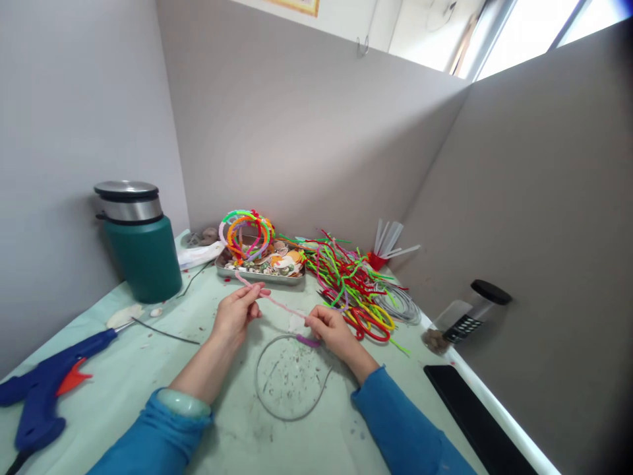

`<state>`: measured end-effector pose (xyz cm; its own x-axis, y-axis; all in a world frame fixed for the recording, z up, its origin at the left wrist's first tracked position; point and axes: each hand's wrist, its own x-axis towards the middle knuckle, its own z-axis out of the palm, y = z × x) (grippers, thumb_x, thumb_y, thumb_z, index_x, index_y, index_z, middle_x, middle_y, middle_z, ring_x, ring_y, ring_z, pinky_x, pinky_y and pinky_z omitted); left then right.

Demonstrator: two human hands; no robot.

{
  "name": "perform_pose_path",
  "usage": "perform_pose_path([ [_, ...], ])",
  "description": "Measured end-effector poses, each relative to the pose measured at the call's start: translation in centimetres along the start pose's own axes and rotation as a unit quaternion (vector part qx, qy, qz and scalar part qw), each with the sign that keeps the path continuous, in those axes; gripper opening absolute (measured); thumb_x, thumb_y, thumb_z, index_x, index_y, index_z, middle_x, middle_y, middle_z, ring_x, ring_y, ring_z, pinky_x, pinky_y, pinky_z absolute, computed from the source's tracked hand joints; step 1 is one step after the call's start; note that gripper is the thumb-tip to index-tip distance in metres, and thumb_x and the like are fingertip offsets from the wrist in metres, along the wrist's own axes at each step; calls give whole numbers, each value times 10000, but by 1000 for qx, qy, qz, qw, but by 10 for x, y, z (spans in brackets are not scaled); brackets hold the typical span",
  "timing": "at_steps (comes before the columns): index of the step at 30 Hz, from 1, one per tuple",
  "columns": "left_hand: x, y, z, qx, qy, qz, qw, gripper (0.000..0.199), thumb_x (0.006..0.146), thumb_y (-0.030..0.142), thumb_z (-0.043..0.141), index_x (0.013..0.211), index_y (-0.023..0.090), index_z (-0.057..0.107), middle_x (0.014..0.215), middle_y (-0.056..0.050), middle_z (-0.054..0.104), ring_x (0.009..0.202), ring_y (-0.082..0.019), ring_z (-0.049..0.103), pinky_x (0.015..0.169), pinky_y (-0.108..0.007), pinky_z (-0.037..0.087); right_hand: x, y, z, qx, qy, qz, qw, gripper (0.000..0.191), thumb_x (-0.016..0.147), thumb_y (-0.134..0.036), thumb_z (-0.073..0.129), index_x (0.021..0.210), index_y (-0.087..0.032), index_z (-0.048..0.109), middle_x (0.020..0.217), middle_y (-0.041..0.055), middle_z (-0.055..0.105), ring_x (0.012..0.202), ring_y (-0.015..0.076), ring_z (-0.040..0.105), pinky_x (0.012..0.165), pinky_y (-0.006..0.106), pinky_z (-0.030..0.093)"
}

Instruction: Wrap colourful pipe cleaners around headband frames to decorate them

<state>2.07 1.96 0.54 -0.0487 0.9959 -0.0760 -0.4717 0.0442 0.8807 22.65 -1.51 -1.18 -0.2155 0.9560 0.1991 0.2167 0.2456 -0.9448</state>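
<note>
A pink pipe cleaner (283, 305) stretches between my two hands above the table. My left hand (237, 312) pinches it partway along, and its free end sticks out up and to the left. My right hand (329, 324) grips the other end. Just under the right hand lies a grey wire ring (258, 382), with a short purple fuzzy wrapping (307, 341) on its upper part. The ring's two ends look apart at the right. Whether the right fingers also touch the ring I cannot tell.
Left stand a green flask (143, 257) and a blue glue gun (74, 359). Behind are a metal tray (262, 278) with shells and colourful rings, a pipe cleaner heap (346, 270), and red-handled scissors (368, 326). A jar (467, 320) and black slab (475, 415) lie right.
</note>
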Motion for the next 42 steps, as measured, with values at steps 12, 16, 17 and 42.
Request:
perform_pose_path([
  [12,4,7,-7,-18,47,20,999,175,724,193,591,875,105,598,732,-39,658,311,5,323,378,-169,380,1,7,-3,-58,0,-15,998,231,783,-323,536,618,-169,490,500,-49,412,468,89,353,460,218,266],
  [16,2,9,-6,-54,35,14,998,127,750,187,554,851,114,579,629,-6,620,305,-5,320,378,-171,380,2,7,-4,-73,2,-17,997,239,780,-325,544,607,-168,494,499,-47,425,478,90,361,468,216,267],
  [17,2,10,-5,-52,38,25,998,132,758,204,551,857,121,576,653,-14,630,313,-9,337,393,-181,400,2,8,-4,-72,3,-16,997,241,779,-329,546,607,-168,497,498,-46,427,478,91,363,469,217,268],
  [42,2,20,-9,-80,-24,33,996,265,631,223,705,880,150,657,883,-25,644,396,9,391,421,-163,427,2,8,-28,204,-39,84,975,236,721,-354,611,650,-168,484,458,-92,273,408,61,232,457,224,279],
])
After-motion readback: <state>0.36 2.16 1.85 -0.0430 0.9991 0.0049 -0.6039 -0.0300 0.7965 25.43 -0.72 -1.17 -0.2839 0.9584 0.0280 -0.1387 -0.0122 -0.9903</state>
